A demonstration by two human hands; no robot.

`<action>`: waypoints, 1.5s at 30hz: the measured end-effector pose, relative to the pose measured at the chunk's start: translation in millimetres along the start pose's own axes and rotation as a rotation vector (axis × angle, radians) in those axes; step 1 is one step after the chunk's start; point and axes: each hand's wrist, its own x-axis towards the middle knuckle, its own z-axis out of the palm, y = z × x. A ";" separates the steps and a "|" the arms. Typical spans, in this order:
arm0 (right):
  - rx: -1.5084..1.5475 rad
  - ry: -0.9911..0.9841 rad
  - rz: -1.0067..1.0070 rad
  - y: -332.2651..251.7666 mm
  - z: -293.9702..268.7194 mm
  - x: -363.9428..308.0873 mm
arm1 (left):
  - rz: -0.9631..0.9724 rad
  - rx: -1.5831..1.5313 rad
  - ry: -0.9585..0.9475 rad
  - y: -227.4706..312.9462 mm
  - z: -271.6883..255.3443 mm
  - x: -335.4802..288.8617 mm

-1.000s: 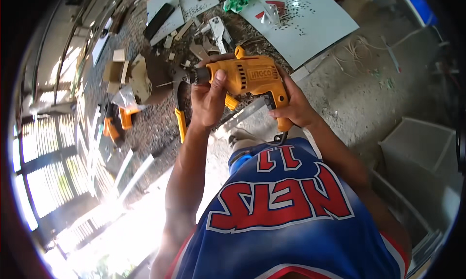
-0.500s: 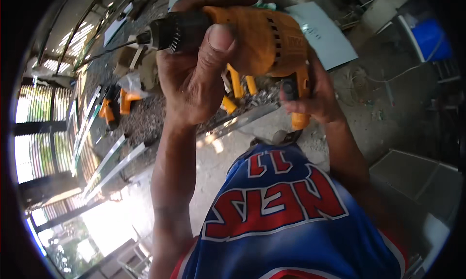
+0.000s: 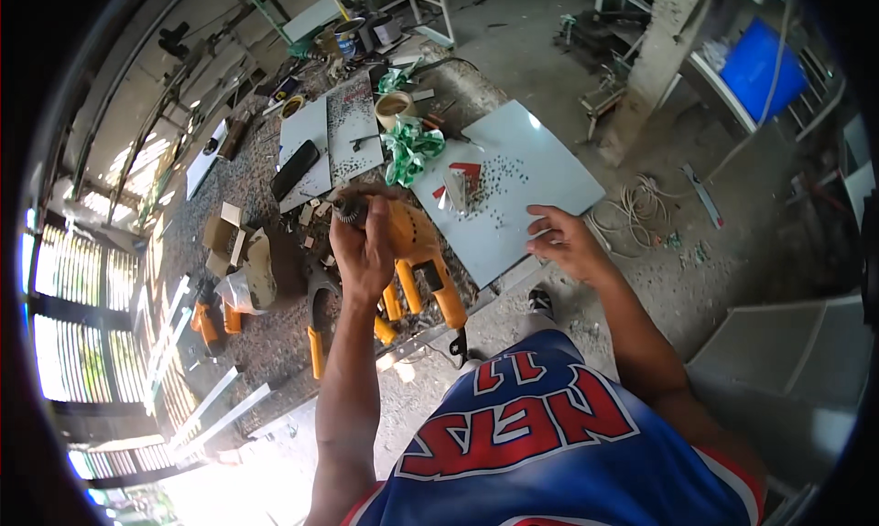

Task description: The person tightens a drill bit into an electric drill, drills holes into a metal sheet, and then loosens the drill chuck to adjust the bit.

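Note:
My left hand [image 3: 363,251] is wrapped round the front of an orange power drill [image 3: 418,231], just behind its dark chuck [image 3: 349,207]. The drill's handle and dark cord point down toward my body, over the edge of a littered worktable [image 3: 265,343]. Apart from the drill, my right hand [image 3: 569,242] hovers by the right edge of a pale flat panel [image 3: 494,242], fingers spread and holding nothing. Small dark bits and a red-and-white piece [image 3: 458,187] lie on that panel. Orange-handled pliers [image 3: 320,315] rest beside my left wrist.
Crumpled green-and-white plastic [image 3: 412,151] and a tape roll [image 3: 396,107] lie beyond the drill. A black phone-like slab [image 3: 295,171] and a cardboard box [image 3: 224,238] are farther left. Coiled cable [image 3: 632,216] lies on the floor at right, near a concrete post [image 3: 655,77].
My right hand has let go of the drill handle and moved right, opening. My left hand has lowered the drill toward the table. The view now takes in more of the tabletop.

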 end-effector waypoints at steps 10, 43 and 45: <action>-0.983 -0.464 -0.902 -8.8 15.4 171.7 | -0.185 0.185 0.170 2.5 50.6 -14.6; -0.350 -0.236 -0.522 -35.3 -59.2 323.4 | -0.416 0.311 0.380 -67.5 106.0 24.8; -0.194 -0.236 -0.358 -31.3 -60.3 308.6 | -0.439 0.345 0.380 -67.7 105.8 25.4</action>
